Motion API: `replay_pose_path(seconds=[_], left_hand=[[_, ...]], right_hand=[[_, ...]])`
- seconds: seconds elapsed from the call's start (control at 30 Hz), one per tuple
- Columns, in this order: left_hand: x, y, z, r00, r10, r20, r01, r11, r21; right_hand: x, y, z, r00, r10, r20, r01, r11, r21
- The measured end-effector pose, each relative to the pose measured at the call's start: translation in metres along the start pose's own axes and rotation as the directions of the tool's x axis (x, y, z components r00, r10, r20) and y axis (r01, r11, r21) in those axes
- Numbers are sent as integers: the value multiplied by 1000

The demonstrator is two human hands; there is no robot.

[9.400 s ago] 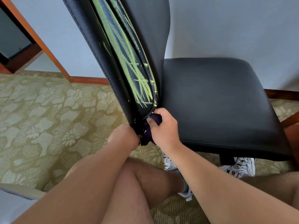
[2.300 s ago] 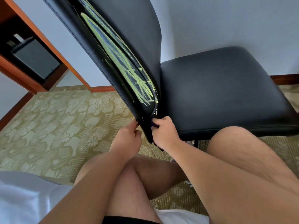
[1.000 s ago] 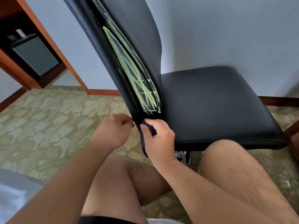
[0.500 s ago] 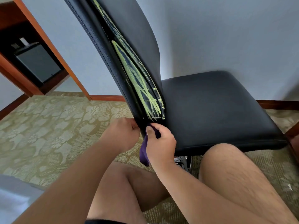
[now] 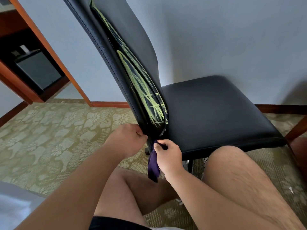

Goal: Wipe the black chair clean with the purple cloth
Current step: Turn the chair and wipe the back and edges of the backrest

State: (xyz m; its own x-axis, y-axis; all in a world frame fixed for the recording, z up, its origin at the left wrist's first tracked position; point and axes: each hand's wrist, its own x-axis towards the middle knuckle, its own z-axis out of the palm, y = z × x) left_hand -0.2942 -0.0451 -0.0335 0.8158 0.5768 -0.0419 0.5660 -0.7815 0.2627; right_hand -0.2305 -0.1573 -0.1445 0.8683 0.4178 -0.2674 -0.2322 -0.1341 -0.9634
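The black chair [image 5: 216, 110] stands before me, its backrest rising to the upper left. Yellow-green scribbles [image 5: 142, 90] cover the side panel of the backrest. My right hand [image 5: 167, 156] pinches the purple cloth [image 5: 153, 165] at the bottom corner of the backrest, and the cloth hangs down below the fingers. My left hand [image 5: 129, 138] grips the lower rear edge of the backrest with curled fingers, just left of the right hand.
My bare knees fill the lower frame, the right one [image 5: 232, 171] close under the seat's front edge. A wooden desk frame [image 5: 49, 52] with a dark mini fridge [image 5: 38, 70] stands at the left. Patterned carpet [image 5: 49, 138] lies all around; a grey wall is behind.
The view has tilted up slightly. My right hand has slipped a little lower on the backrest corner with the cloth. My left hand keeps its hold on the backrest edge.
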Motion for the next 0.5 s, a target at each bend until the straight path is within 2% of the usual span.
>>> replay_pose_path(seconds=[0.1,0.2,0.37,0.43,0.5], left_hand=[[-2,4,2,999,25,-21,-25,1000,18],[-3,10,6,1000,13,-28,-13,1000,-13],[-2,19,11,997,-36,-73,39,999,35],[-1,20,12,997,-20,-79,23,999,33],[0,21,15,998,-15,-69,20,998,66]], right_hand=[[-7,-15,-6,993,-112,-33,114,991,64],[-14,-20,-13,972,-235,-6,234,969,78],[-21,-3,-22,926,-372,57,373,928,-14],[-19,4,-23,931,-363,29,364,928,-72],[-16,7,-25,958,-287,4,287,956,-57]])
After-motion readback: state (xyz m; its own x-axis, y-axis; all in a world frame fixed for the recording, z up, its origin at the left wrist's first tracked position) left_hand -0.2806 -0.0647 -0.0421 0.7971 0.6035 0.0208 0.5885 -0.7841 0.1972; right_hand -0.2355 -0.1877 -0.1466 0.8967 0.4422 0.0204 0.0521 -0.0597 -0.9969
